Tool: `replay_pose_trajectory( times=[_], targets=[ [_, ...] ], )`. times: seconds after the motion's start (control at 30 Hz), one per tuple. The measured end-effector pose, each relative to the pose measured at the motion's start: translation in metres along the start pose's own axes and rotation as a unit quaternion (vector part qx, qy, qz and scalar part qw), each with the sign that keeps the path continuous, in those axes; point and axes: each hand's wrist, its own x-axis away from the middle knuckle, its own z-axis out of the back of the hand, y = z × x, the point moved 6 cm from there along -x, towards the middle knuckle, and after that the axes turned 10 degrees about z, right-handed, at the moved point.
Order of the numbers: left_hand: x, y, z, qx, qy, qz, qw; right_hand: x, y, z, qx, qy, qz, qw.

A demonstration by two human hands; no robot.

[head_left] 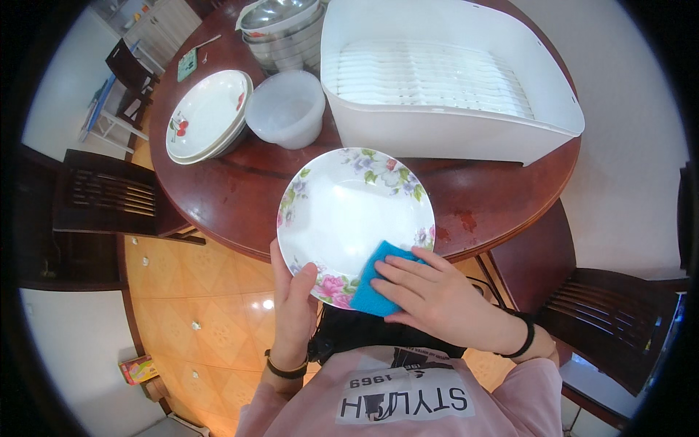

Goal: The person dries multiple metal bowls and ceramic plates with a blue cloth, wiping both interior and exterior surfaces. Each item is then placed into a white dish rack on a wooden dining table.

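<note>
A round white plate (342, 211) with pink, violet and green flowers round its rim is held up at the near edge of the table. My left hand (295, 298) grips its lower left rim, thumb on the face and the other fingers behind. Under my right hand (429, 291) a blue cloth (375, 280) is pressed against the plate's lower right rim, the fingers lying over it. Part of the cloth hangs past the plate's edge.
On the round dark-red table (218, 197) stand a white ribbed dish rack (451, 135), a translucent plastic bowl (286, 109), stacked plates with cherries (207, 116) and stacked metal bowls (280, 33). A green card-like item (187, 65) lies farther left. Dark wooden chairs (109, 193) (604, 313) flank the table.
</note>
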Motion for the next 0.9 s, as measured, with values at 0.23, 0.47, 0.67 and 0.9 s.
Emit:
replay_pose_trajectory(
  times=[0.23, 0.47, 0.67, 0.9],
  targets=[
    [-0.019, 0.001, 0.017, 0.032, -0.036, 0.025, 0.999, -0.016, -0.011, 0.002, 0.073, 0.101, 0.098, 0.987],
    [-0.036, 0.021, 0.002, 0.079, -0.126, 0.001, 0.989, -0.023, 0.015, 0.026, -0.077, 0.211, 0.073, 0.972],
    [-0.067, 0.016, -0.001, 0.073, -0.158, 0.0, 0.985, -0.018, 0.047, 0.047, -0.364, 0.217, -0.129, 0.896],
    [-0.073, 0.014, 0.02, 0.045, -0.197, -0.012, 0.979, -0.018, 0.089, 0.032, -0.671, 0.319, -0.135, 0.656]
  ],
)
